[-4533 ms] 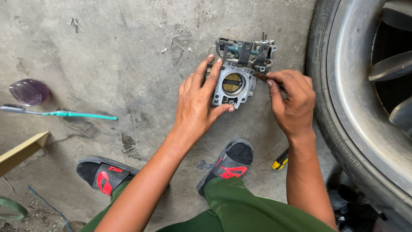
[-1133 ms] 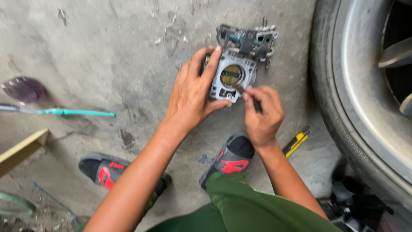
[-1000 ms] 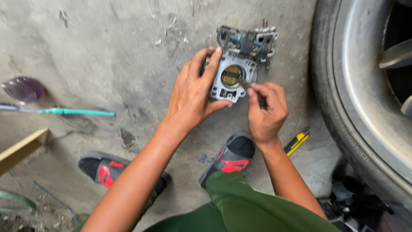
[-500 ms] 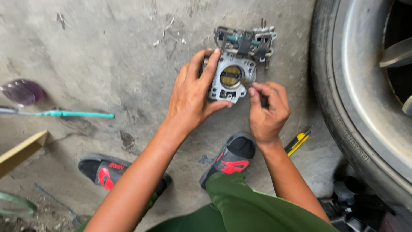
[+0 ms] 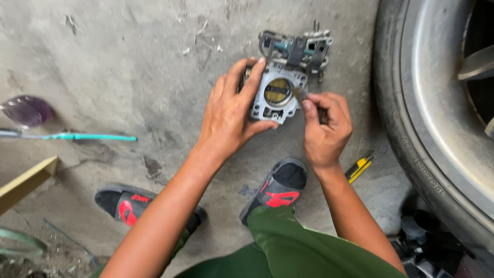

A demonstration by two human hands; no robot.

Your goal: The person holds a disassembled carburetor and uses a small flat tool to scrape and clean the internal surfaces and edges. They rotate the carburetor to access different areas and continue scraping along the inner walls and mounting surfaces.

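Note:
A grey metal throttle body (image 5: 288,67) with a round brass-coloured plate in its bore lies on the concrete floor. My left hand (image 5: 231,116) grips its left side, fingers over the flange. My right hand (image 5: 325,128) is closed on a small thin tool (image 5: 299,96) whose tip touches the rim of the bore on its right side. What kind of tool it is cannot be told.
A car wheel with tyre (image 5: 411,103) stands at the right. A yellow-black utility knife (image 5: 359,168) lies by my right wrist. A teal-handled brush (image 5: 77,137), a purple lid (image 5: 25,110) and a wooden strip (image 5: 25,183) lie at left. My sandalled feet (image 5: 278,188) are below.
My right hand has moved from the throttle body's right edge down and inward, bringing the small tool to the bore. My left hand has kept its hold.

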